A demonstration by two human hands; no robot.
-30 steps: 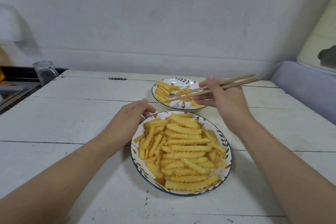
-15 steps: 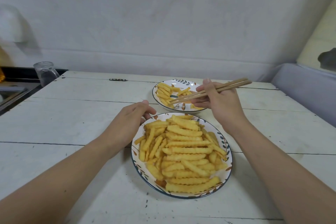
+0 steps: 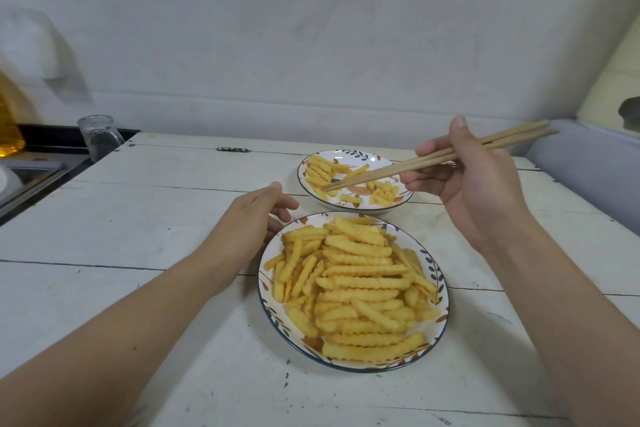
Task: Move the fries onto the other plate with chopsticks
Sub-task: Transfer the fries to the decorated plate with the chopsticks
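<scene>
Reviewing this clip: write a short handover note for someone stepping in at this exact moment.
Right hand grips the chopsticks, tips over the far plate, carrying no fry.
Left hand is open, resting at the near plate's rim.
Done: a few fries lie on the far plate.
Left: the big fries pile on the near plate must go across.
</scene>
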